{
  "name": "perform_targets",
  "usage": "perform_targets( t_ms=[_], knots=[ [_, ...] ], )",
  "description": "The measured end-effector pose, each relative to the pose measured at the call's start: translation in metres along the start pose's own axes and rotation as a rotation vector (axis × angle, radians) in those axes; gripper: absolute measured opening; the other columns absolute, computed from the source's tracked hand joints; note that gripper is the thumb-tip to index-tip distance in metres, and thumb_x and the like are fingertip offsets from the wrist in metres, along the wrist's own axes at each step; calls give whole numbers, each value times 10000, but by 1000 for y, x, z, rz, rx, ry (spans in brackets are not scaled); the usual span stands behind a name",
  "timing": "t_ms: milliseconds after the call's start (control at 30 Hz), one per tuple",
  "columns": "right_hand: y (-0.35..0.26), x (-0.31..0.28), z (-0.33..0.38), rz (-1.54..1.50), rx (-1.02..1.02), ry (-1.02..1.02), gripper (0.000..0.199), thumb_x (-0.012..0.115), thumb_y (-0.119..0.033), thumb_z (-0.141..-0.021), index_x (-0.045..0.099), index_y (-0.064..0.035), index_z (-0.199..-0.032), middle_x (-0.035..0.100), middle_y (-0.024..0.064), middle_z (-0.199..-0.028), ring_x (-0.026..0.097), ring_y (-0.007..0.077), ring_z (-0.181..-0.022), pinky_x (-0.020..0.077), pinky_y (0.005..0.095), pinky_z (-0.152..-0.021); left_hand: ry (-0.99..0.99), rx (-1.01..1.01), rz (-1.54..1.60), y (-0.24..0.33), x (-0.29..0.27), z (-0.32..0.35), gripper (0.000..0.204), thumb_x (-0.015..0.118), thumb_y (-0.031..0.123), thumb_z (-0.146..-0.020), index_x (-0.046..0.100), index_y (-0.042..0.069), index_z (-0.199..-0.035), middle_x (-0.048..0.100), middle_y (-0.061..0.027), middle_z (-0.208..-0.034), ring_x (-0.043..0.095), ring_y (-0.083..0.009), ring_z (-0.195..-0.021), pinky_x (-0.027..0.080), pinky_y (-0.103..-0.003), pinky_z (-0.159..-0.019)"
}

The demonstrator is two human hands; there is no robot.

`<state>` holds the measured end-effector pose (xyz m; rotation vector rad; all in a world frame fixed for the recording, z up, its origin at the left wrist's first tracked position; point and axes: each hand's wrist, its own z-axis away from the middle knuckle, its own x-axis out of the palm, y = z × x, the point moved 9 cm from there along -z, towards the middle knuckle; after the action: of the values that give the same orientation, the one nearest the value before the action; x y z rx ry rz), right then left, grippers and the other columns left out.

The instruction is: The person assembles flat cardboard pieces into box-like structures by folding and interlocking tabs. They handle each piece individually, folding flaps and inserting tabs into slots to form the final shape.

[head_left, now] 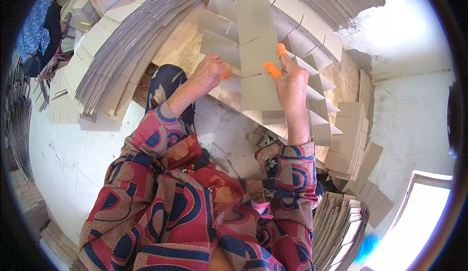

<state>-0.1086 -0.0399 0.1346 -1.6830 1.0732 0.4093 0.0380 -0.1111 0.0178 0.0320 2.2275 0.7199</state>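
My right hand (293, 82), with orange finger covers on its thumb and a finger, grips a long grey slotted cardboard strip (258, 51) by its right edge. The strip stands tilted over a partly assembled grid of cardboard dividers (319, 88), whose crossing pieces fan out to the right and behind it. To the left of the strip, my left hand (210, 72) is closed, an orange cover on one fingertip. Its fingers are beside the divider pieces (217, 47); whatever they pinch is hidden. Part of the grid lies out of sight behind the strip.
A wooden work surface (183, 39) carries the grid. Long stacks of slotted cardboard (131, 42) curve along the left and back (317, 3). More strips (343, 139) lean at the right; another stack (336, 227) stands beside me. Another person's patterned clothing (36, 27) shows far left.
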Motion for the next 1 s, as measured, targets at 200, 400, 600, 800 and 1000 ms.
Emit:
perform_targets(
  t_ms=[200,400,600,800,1000],
  knots=[
    [-4,6,2,16,0,-37,432,694,39,-800,577,46,-1216,543,248,-731,445,200,-600,447,282,-558,-9,-33,28,-1,3,-1,101,682,47,-768,681,39,-869,664,-80,-741,579,-274,-742,442,-374,-717],
    [-4,25,-5,-11,-32,-128,352,651,69,-785,586,70,-1131,584,307,-781,602,450,-714,493,410,-598,-9,-38,19,-2,2,-1,126,665,2,-743,686,31,-863,655,-100,-747,578,-288,-748,452,-387,-712],
    [7,50,-12,32,-114,-190,289,665,51,-763,601,53,-1044,578,296,-775,576,444,-699,478,429,-598,90,-48,83,5,-5,-9,69,591,-16,-678,622,34,-714,591,-115,-647,540,-333,-701,417,-405,-669],
    [35,102,2,146,-90,-382,146,634,-72,-821,634,-2,-949,631,236,-821,617,407,-754,498,450,-665,27,-33,53,-3,3,-9,109,652,7,-720,673,42,-821,633,-103,-706,572,-301,-745,437,-393,-701],
    [33,101,-10,368,-65,-455,147,592,-118,-846,664,-63,-962,659,209,-856,646,392,-824,515,478,-708,-12,-31,-110,3,4,-7,308,669,105,-765,635,62,-1068,648,-105,-989,567,-292,-947,436,-418,-829]
  ],
)
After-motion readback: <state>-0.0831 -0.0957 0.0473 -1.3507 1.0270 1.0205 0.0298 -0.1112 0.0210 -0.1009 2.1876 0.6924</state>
